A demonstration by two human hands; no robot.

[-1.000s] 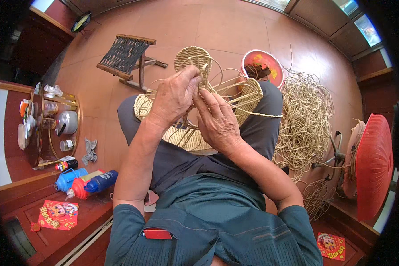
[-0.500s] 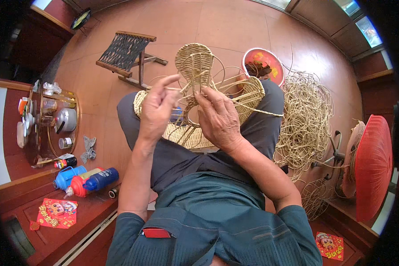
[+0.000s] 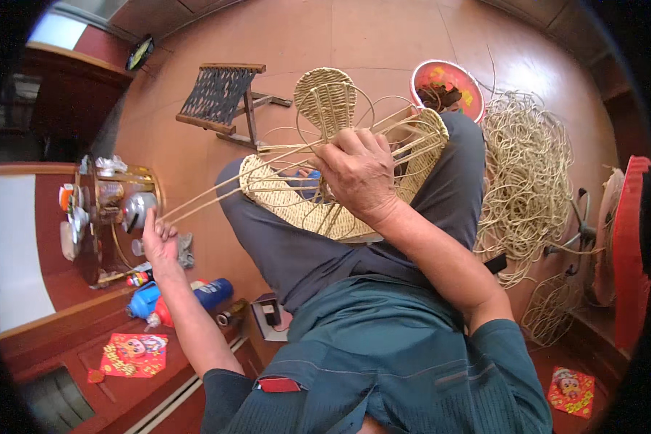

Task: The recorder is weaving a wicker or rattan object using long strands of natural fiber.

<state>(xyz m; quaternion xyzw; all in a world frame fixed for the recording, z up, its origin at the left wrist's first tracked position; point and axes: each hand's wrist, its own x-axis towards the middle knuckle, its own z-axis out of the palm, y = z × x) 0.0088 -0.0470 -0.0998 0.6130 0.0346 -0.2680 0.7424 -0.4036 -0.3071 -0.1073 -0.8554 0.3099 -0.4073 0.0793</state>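
Observation:
My left hand (image 3: 160,242) is stretched out to the far left, its fingers closed on the ends of pale straw cords (image 3: 220,194). The cords run taut across my left thigh to the middle. There my right hand (image 3: 360,173) is closed around the base of the woven straw piece (image 3: 322,101), whose rounded panel stands up beyond the knuckles. Lower on my lap lie the curved woven sections (image 3: 286,206), with loose cord loops around them. What sits under my right fingers is hidden.
A folding stool (image 3: 220,94) with a black strap seat stands ahead on the left. On the right lie a red-lined basin (image 3: 474,94) and a big heap of straw cord (image 3: 524,188). At left are a low glass rack (image 3: 159,188) and flasks (image 3: 213,293); a red-covered fan (image 3: 633,246) stands right.
My left hand has swung from beside the woven piece out to the far left, drawing cords tight. My right hand has changed from a fingertip hold to a full grip. The view has shifted.

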